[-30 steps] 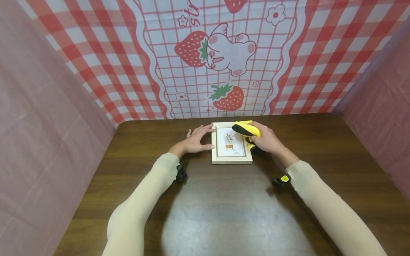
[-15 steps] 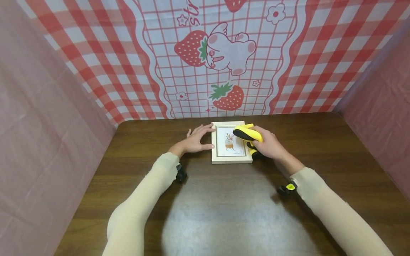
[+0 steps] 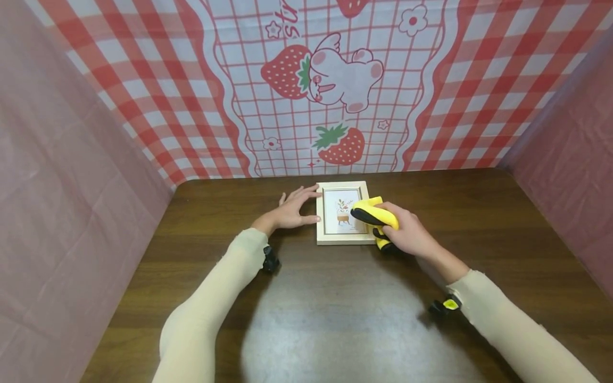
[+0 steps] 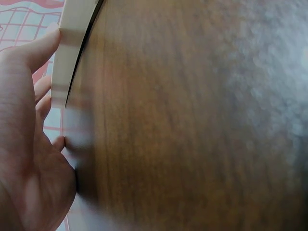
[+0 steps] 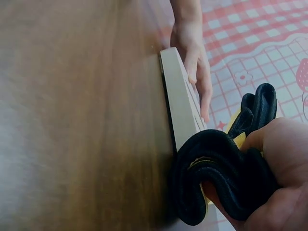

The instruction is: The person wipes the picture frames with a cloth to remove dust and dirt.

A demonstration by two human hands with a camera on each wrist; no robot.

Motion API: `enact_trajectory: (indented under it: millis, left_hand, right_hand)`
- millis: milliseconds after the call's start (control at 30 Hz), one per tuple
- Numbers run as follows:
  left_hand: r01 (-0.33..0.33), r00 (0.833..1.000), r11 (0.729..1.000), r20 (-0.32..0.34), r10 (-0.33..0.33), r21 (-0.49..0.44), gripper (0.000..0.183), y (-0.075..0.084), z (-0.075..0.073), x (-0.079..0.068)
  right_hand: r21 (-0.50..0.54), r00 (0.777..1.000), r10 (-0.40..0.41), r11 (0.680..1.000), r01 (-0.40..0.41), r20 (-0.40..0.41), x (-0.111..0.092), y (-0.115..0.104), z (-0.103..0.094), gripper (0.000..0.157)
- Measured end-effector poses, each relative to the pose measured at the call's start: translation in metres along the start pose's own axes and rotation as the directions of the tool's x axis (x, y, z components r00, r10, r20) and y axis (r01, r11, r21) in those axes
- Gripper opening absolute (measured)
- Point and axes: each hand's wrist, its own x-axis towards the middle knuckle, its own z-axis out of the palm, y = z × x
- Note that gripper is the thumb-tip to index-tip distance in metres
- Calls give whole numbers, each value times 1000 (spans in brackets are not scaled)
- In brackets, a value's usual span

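A pale wooden picture frame lies flat on the table, showing a print of a plant in an orange pot. My left hand rests its thumb and fingertips against the frame's left edge, the fingers spread. In the left wrist view the thumb tip touches the side of the frame. My right hand grips a bunched cloth, yellow on one side and black on the other. The cloth overlaps the frame's right side and hides part of that rim. Folds of the black side of the cloth show in the right wrist view.
The brown wooden table reaches back to a red-and-white checked curtain with strawberry prints. Pink cloth walls stand on both sides. A black device is strapped to each wrist.
My right hand has drawn the cloth toward me along the frame's right side, uncovering the upper right corner. My left hand and the frame have stayed in place.
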Motion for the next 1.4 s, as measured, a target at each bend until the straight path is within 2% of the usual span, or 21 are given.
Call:
enact_trajectory:
  millis: [233,400,633,867,1133,1167,1267,1333,1400]
  left_hand:
    - [0,1000,1000,4,0,-24,83,-1,-1,-1]
    - [-9,1000,1000,-18,8,-18,84,-12,5,5]
    - [-5,1000,1000,-11,5,-27,82,-8,4,3]
    - [1,1000,1000,-8,-1,-12,81,-6,4,5]
    - [3,1000,1000,-10,-4,-11,83,-6,6,7]
    - [4,1000,1000,-10,-4,-11,83,-6,6,7]
    - [13,1000,1000,-13,-13,-10,83,-7,6,7]
    - [19,1000,1000,-13,-19,-6,82,-7,6,8]
    - [19,1000,1000,-16,-19,-2,81,-8,7,9]
  right_hand:
    - [4,999,-21,1000,21,-26,-6,-1,3,47]
    - [-12,999,-6,1000,5,-47,-6,-3,4,46]
    - [-16,998,8,1000,-9,-61,-2,0,3,49]
    - [-18,985,-71,997,69,-156,24,47,11,46]
    - [5,994,-23,1000,24,-111,36,22,-2,44]
    - [20,993,-30,999,33,-118,42,28,-2,44]
    - [9,995,-7,1000,8,-99,53,29,-4,45]
    - [-10,992,-8,1000,7,-128,69,47,0,45]
    - [-40,992,11,999,-16,-123,82,58,1,46]
